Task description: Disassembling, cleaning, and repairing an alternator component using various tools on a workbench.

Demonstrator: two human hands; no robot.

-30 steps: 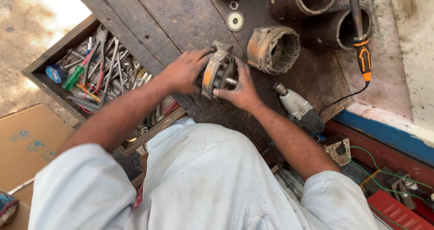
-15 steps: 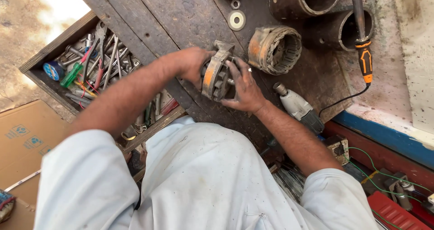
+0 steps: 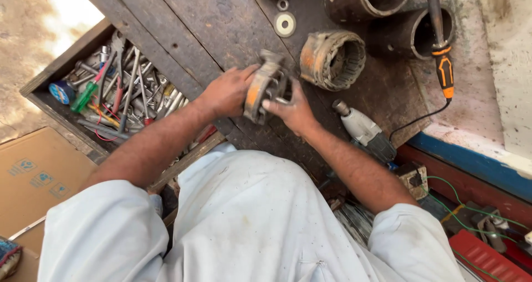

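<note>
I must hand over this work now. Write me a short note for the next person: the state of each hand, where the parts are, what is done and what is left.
Left hand: grips the left side of the round metal housing, which stands on edge on the dark wooden workbench.
Right hand: holds the housing's other side, fingers on its face.
Nearby: copper-wound stator ring to the right, two washers above, corded power tool by the right forearm, orange-handled screwdriver at far right, tool drawer open at left.
Done: stator and washers lie apart from the housing.
Left: cannot tell from this view.
</note>
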